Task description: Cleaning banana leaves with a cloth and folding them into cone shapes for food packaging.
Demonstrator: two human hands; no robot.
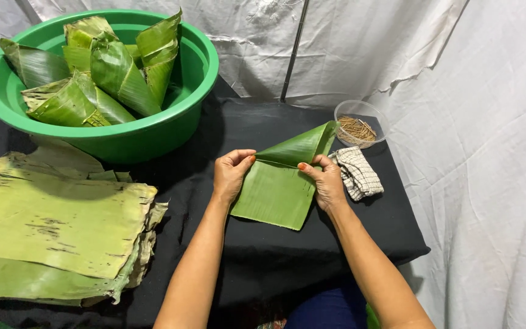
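Observation:
A green banana leaf piece (pixel 275 192) lies on the black table, its far end folded over into a cone shape (pixel 302 146). My left hand (pixel 231 173) pinches the leaf's left edge at the fold. My right hand (pixel 327 183) grips the right edge, thumb on top of the leaf. Both hands hold the same leaf between them.
A green plastic basin (pixel 153 131) at the back left holds several folded leaf cones (pixel 117 70). A stack of flat banana leaves (pixel 56 225) lies at the left. A clear bowl of thin sticks (pixel 358 125) and a checked cloth (pixel 357 173) sit at the right. White sheeting hangs behind.

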